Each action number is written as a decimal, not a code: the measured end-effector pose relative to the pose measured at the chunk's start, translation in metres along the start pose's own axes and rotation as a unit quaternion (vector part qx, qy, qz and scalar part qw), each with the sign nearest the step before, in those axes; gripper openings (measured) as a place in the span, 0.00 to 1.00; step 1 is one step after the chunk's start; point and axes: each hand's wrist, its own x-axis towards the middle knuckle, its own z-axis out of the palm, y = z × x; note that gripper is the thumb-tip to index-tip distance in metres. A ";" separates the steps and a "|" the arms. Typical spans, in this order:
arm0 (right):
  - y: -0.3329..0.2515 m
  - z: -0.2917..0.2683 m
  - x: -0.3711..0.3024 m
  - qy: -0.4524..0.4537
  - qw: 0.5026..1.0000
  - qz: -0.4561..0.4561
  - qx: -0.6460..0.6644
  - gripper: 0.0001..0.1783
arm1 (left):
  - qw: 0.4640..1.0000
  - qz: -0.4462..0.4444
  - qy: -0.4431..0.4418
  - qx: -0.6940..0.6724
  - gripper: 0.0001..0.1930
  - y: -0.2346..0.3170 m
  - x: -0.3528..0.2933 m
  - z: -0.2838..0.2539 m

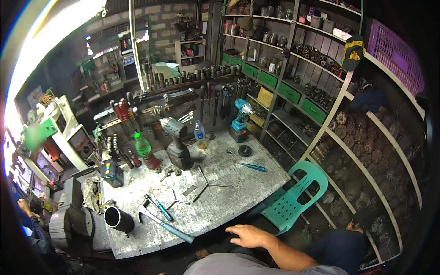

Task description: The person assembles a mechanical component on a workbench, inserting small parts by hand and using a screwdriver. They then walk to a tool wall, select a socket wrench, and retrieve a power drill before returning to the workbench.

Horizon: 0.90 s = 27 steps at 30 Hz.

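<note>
My right hand (250,236) reaches in from the lower right, held off the table's front edge, fingers stretched to the left and nothing in them. My left hand is not in view. The nearest tool is a hammer (172,229), its blue handle jutting over the edge of the worn metal-topped table (220,206). Beside it lies a blue-handled screwdriver (162,211). Farther back are a large three-armed wrench (205,184), a smaller one (174,199) and another blue screwdriver (252,167). A dark impact wrench (176,144) and a teal cordless driver (240,121) stand upright.
A green plastic chair (293,197) stands at the table's right. On the table are a green-capped bottle (145,151), a clear bottle (200,135), a battery pack (111,173) and a black cylinder (118,220). Parts shelves (298,91) line the right. Other people show at left and lower right.
</note>
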 end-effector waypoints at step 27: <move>0.290 -0.230 0.208 0.224 0.957 0.169 -0.067 0.38 | 0.992 -0.002 0.061 -0.111 0.26 0.229 -0.055 0.046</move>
